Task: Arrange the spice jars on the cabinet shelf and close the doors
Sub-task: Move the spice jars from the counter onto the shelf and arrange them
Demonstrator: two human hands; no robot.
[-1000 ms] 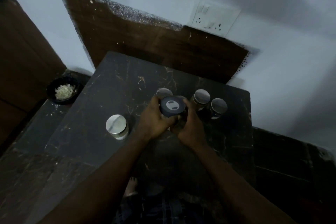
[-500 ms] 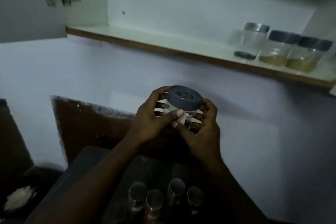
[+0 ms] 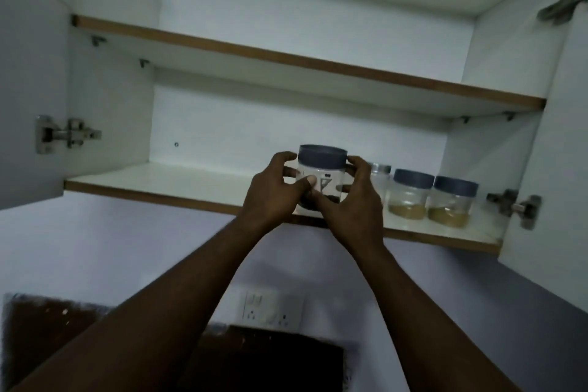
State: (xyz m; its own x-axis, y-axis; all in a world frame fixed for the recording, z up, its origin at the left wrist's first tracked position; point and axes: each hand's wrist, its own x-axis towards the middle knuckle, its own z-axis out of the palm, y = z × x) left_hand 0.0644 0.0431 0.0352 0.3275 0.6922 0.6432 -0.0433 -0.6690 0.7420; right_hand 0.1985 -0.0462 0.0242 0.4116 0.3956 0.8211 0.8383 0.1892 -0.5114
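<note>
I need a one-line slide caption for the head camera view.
Left hand and right hand hold a grey-lidded jar at the front edge of the lower shelf, beside three jars already there.

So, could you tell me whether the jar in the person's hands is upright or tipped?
Upright: the jar has its grey lid level on top, and the left hand and right hand grip its sides.

Dim pale wall (image 3: 95,248), white socket plate (image 3: 272,309), brown panel (image 3: 270,360)
</note>
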